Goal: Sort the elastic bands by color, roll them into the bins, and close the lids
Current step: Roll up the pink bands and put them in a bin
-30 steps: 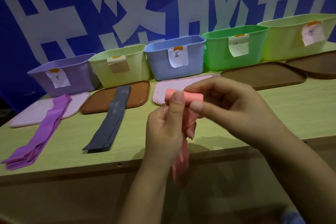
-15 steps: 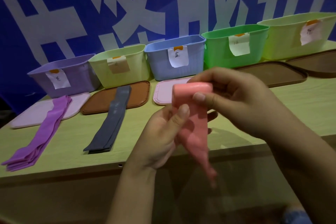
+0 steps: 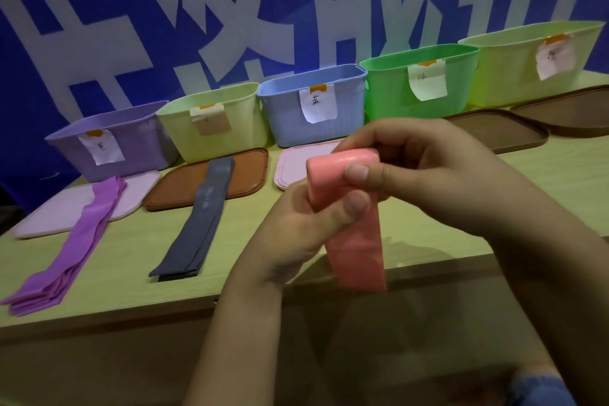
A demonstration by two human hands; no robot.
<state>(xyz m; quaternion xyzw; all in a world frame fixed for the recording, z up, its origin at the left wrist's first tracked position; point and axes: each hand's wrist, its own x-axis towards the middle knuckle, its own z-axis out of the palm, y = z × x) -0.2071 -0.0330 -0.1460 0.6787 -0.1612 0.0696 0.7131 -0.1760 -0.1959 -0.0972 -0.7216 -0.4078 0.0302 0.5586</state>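
A pink elastic band (image 3: 354,241) is partly rolled at its top, with a flat tail hanging below the table's front edge. My right hand (image 3: 428,175) grips the roll from above and the right, thumb on its front. My left hand (image 3: 306,224) holds the band from the left, thumb pressed just under the roll. Purple bands (image 3: 69,250) lie stacked on the table at the left, reaching onto a pink lid (image 3: 52,214). A grey band (image 3: 194,224) lies across a brown lid (image 3: 247,175). Several open labelled bins stand along the back: purple (image 3: 131,142), pale yellow-green (image 3: 237,119), blue (image 3: 286,109), green (image 3: 389,89), pale green (image 3: 514,69).
Another pink lid (image 3: 290,168) lies before the blue bin, partly behind my hands. Two brown lids (image 3: 501,132) lie before the right-hand bins. The wooden table's front edge (image 3: 99,316) runs across the view. A blue banner with white characters forms the backdrop.
The roll at the band's top has grown thicker and the hanging tail has become shorter and flatter. Both hands have kept hold and shifted slightly right.
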